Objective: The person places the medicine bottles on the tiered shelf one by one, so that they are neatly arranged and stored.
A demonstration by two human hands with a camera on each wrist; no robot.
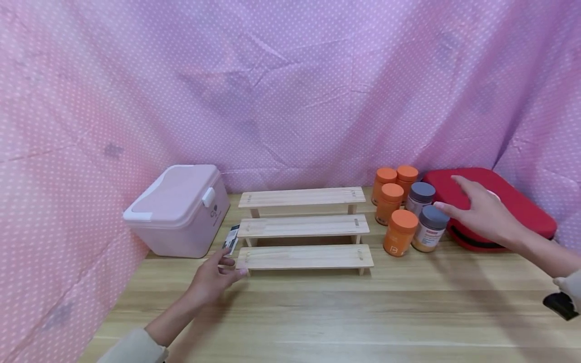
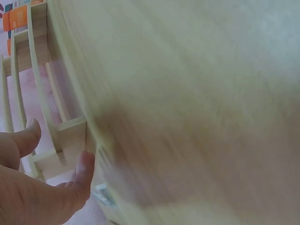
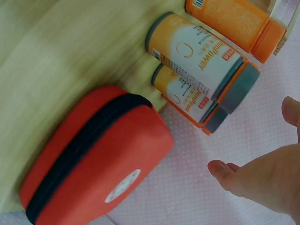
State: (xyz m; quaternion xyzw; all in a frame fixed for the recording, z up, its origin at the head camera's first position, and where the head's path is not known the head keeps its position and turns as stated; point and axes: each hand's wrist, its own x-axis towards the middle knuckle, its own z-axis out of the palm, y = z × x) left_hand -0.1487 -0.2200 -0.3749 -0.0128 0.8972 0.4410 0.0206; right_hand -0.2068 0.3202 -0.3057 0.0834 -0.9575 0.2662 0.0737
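Note:
A three-tier wooden rack (image 1: 304, 258) stands mid-table. Beside the left end of its lowest tier is my left hand (image 1: 211, 282), thumb and fingers spread apart; in the left wrist view its fingertips come right up to the rack's end frame. My right hand (image 1: 487, 212) hovers over the red zip case (image 3: 136, 145), its thumb and index finger wide apart and nothing between them. Nearest to its thumb is a grey-capped bottle (image 1: 430, 232) with a white and orange label. Another grey-capped bottle (image 1: 419, 196) and several orange bottles (image 1: 399, 237) stand close beside it.
A pale pink lidded box (image 1: 181, 217) with a white latch sits at the left. Between it and the rack lies a small flat printed item (image 1: 231, 238). Dotted pink curtain (image 1: 290, 101) hangs behind and around the wooden table (image 1: 317, 312).

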